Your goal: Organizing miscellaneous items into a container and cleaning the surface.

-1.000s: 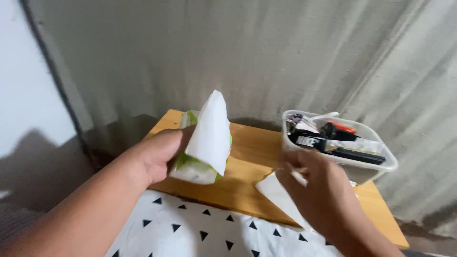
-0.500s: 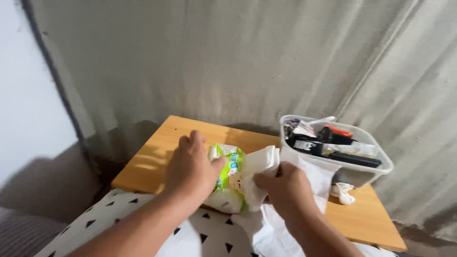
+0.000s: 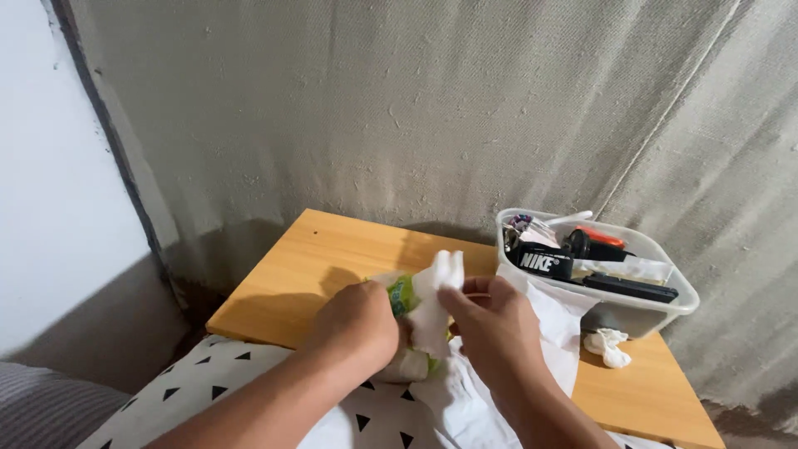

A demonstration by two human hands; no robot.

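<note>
While the left hand (image 3: 359,326) clamps down around a soft, crinkly green-and-white wipes pack (image 3: 402,297) at the near edge of the smooth wooden table (image 3: 316,254), the right hand (image 3: 490,320) pinches one limp white tissue (image 3: 434,299) rising out of the pack's top. One larger thin white sheet (image 3: 555,320) drapes beneath the right wrist. One clear plastic tub (image 3: 657,301), rectangular with rounded corners, stands at the table's right side, holding dark oddments. One crumpled white wad (image 3: 607,346) lies just beside it. A triangle-patterned white cloth (image 3: 224,382) covers the foreground.
</note>
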